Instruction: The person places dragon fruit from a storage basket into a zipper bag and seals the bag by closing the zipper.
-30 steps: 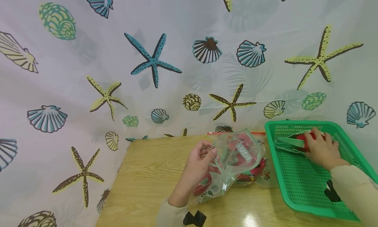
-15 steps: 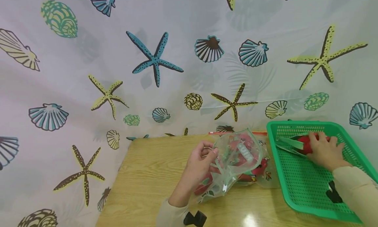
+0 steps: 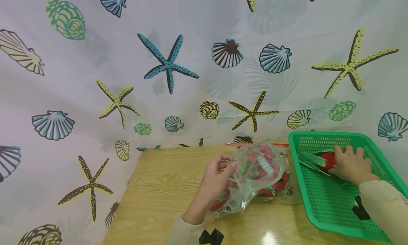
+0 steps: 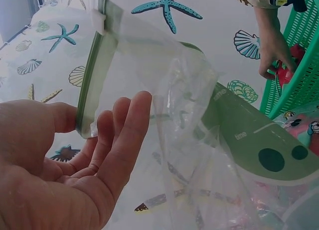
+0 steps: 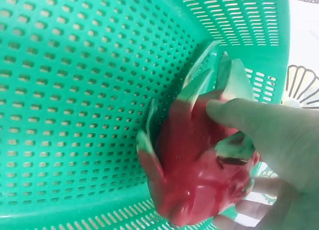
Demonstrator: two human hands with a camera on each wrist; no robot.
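Clear glossy plastic bag [image 3: 255, 174] (crinkled), perforated plastic basket [image 3: 322, 209] — wood-grain table [image 3: 159, 188]

A pale curtain [image 3: 197, 35] printed with blue, yellow and brown starfish and scallop shells hangs behind and to the left of the light wood-grain table [image 3: 159, 188], and a thin red strip [image 3: 234, 144] lies along the table's far edge, touching the curtain's foot.

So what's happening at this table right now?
A person sits at a wooden table. The left hand pinches the green rim of a clear zip bag and holds its mouth open; red items show through it. The right hand grips a red dragon fruit with green-tipped scales, inside a green perforated basket.
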